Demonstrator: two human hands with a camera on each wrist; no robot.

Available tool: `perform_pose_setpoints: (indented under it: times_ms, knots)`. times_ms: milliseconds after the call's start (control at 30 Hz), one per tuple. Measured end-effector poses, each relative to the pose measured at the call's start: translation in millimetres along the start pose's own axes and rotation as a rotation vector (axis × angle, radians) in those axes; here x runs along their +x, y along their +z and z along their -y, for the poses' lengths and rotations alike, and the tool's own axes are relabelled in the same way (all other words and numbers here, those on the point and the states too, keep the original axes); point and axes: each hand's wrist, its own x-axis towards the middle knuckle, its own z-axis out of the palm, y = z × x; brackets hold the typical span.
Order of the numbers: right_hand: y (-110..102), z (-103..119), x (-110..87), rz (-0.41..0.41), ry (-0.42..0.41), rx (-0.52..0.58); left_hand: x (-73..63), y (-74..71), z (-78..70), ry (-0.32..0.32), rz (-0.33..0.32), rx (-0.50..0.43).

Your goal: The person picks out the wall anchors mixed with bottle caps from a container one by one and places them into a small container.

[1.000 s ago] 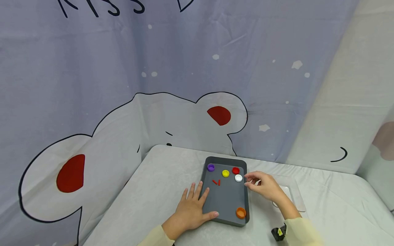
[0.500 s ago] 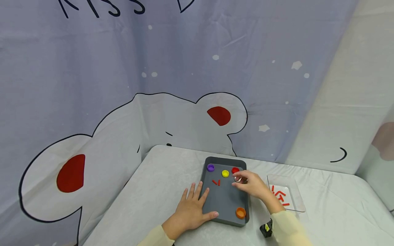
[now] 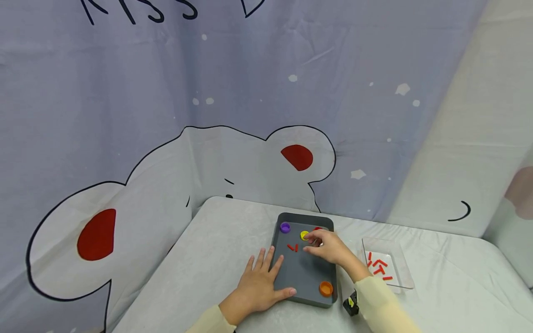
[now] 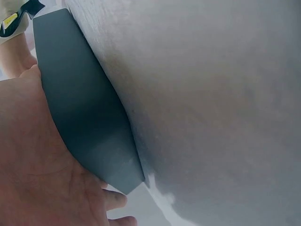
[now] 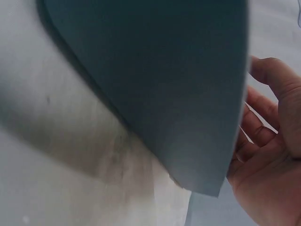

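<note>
My left hand (image 3: pixel 257 287) lies with its fingers spread along the left rim of a grey tray (image 3: pixel 303 275). In the left wrist view its palm is against the tray's outer side. My right hand (image 3: pixel 329 247) is over the tray, thumb and index finger apart, with nothing visible between them. Its index fingertip overlaps a yellow ring-shaped cup (image 3: pixel 304 235). Two short red sticks (image 3: pixel 290 247) lie just left of the thumb. Behind the hand, a red round cup (image 3: pixel 318 228) is mostly covered, and a white one is hidden.
A purple round cup (image 3: pixel 285 227) sits in the tray's far left corner, an orange one (image 3: pixel 326 289) in its near right corner. Right of the tray stands a clear plastic box (image 3: pixel 401 263) holding several red sticks (image 3: pixel 380 268). A printed curtain (image 3: pixel 250 92) hangs behind.
My right hand has moved left from the tray's right rim to over the yellow cup, covering the white cup and uncovering the red sticks in the clear box. The left hand has stayed put.
</note>
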Motion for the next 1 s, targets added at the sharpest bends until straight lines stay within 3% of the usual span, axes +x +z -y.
perform_pose_setpoints:
  times_ms: [300, 667, 1000]
  knots:
    - [14.8, 2.1, 12.8, 0.090, 0.038, -0.060, -0.2, -2.2, 0.6, 0.003, 0.033, -0.021]
    - [27.4, -0.1, 20.9, 0.086, 0.095, -0.132, 4.9, 5.4, 4.0, 0.006, 0.012, -0.005]
    - [35.9, -1.4, 24.4, 0.093, 0.148, -0.190, 2.2, -1.3, 1.5, -0.009, 0.044, -0.008]
